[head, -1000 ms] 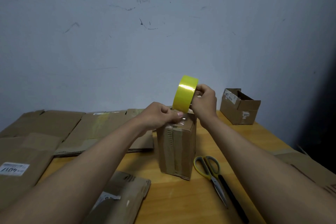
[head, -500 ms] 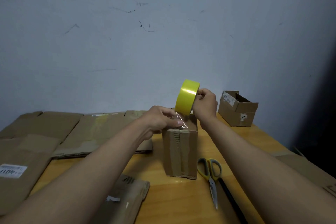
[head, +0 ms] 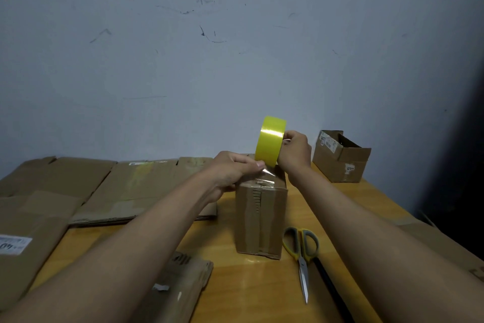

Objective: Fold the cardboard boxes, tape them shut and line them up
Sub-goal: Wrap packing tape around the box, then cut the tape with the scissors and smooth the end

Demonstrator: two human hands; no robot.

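A small folded cardboard box (head: 260,220) stands upright in the middle of the wooden table (head: 251,288). My right hand (head: 294,151) grips a yellow roll of tape (head: 271,144), held on edge just above the box's top. My left hand (head: 235,169) pinches the clear free end of the tape (head: 268,174) over the front of the box top, where shiny tape lies across the flaps. An open cardboard box (head: 340,156) sits at the back right by the wall.
Yellow-handled scissors (head: 302,254) lie right of the box beside a black rod (head: 332,294). Flattened cardboard sheets (head: 110,183) cover the table's left and back. Another flat piece (head: 180,286) lies at the near edge. More cardboard (head: 445,244) lies at the right.
The free end of the tape has been pulled out from the roll between my hands; the roll sits slightly lower, nearer the box top. The camera view has shifted a little.
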